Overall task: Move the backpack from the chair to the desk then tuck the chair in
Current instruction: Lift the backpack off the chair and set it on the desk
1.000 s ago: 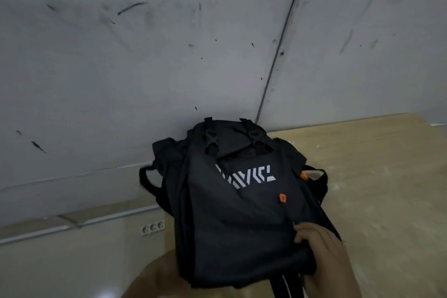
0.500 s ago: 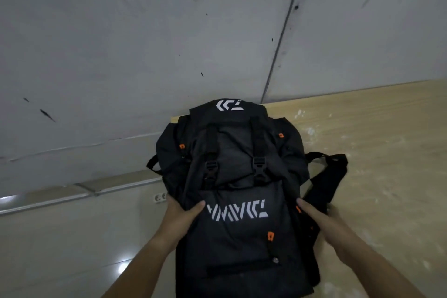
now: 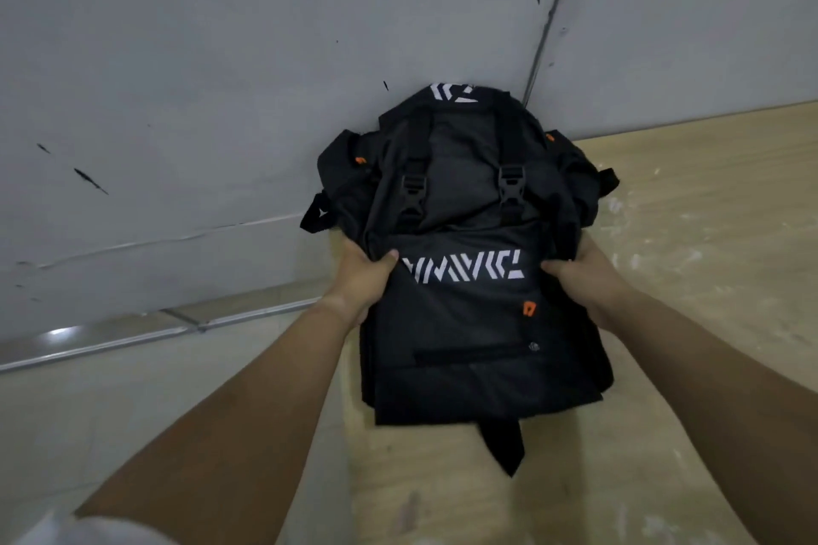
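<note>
I am gripping the black backpack (image 3: pixel 469 261) by both flanks, left hand (image 3: pixel 360 279) and right hand (image 3: pixel 584 274) clamped on its fabric, settling it on the wooden desk (image 3: pixel 690 279) against the wall (image 3: pixel 221 80) ahead of my knuckles, ideally fully supported before releasing.

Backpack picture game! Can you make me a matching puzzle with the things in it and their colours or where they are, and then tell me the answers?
Things:
1. backpack
2. zipper pull
3. left hand
4. desk

Descriptions:
A. small and orange, under the white lettering
B. light wood, running along the grey wall
C. black, lying on the desk with its top against the wall
D. gripping the bag's side that hangs toward the desk's edge

Pairs: 1-C, 2-A, 3-D, 4-B

The right hand grips the opposite side.
</note>
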Demonstrator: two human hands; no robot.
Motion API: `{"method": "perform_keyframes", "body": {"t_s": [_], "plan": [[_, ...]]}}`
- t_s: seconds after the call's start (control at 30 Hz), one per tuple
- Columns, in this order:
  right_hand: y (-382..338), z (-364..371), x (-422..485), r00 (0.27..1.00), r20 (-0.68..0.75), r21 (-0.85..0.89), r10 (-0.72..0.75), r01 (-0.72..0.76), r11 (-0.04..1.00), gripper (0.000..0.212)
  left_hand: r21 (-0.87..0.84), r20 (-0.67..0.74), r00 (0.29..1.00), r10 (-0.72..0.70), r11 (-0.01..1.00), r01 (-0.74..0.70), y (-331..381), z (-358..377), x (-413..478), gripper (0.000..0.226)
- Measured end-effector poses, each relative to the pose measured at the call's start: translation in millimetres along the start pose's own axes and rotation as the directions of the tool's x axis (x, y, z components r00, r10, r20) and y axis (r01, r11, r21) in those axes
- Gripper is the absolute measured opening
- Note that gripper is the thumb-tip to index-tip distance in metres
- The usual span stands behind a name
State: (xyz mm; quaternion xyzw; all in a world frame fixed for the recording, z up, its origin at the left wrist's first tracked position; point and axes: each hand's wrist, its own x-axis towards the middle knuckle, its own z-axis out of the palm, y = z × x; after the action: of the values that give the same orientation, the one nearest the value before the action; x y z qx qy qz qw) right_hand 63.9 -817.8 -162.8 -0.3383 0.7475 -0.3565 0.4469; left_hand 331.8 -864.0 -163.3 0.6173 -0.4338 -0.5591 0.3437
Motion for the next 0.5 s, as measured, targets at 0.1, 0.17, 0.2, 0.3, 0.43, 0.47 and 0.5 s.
{"method": "perform_keyframes", "body": {"t_s": [0.1,0.17,0.2,0.3,0.43,0.47,0.5], "plan": [[11.0,1.9,6.4,0.999,0.034,-0.110,-0.003,0.006,0.994,0.043,0.035,0.018,0.998,-0.065,0.997,0.064,-17.4,1.6,-5.8,0.055],[20.8,3.6,4.2,0.999,0.029,-0.185,0.036,-0.030,0.982,0.049,0.065,0.003,0.995,-0.104,0.992,0.104,-30.0,0.4,-10.1,0.060],[22.5,3.8,3.9,0.998,0.022,-0.202,0.058,-0.053,0.978,0.050,0.088,-0.015,0.994,-0.109,0.990,0.110,-32.6,-0.1,-10.0,0.062],[18.1,3.0,-1.8,0.996,0.016,-0.243,0.092,-0.085,0.966,0.052,0.203,-0.068,0.991,-0.116,0.971,0.127,-35.3,-4.1,-10.2,0.060],[32.3,6.7,-32.0,0.973,-0.230,-0.477,-0.035,-0.081,0.875,0.071,0.094,-0.001,0.973,-0.229,0.969,0.228,-50.1,-15.7,-28.7,0.049],[37.5,8.0,-39.8,0.971,-0.232,-0.494,-0.054,-0.070,0.867,0.068,0.060,0.025,0.969,-0.246,0.968,0.245,-55.8,-17.9,-34.6,0.050],[40.2,8.8,-46.0,0.977,-0.209,-0.468,-0.052,-0.053,0.882,0.062,0.029,0.040,0.968,-0.250,0.968,0.248,-60.5,-19.0,-40.0,0.049]]}}
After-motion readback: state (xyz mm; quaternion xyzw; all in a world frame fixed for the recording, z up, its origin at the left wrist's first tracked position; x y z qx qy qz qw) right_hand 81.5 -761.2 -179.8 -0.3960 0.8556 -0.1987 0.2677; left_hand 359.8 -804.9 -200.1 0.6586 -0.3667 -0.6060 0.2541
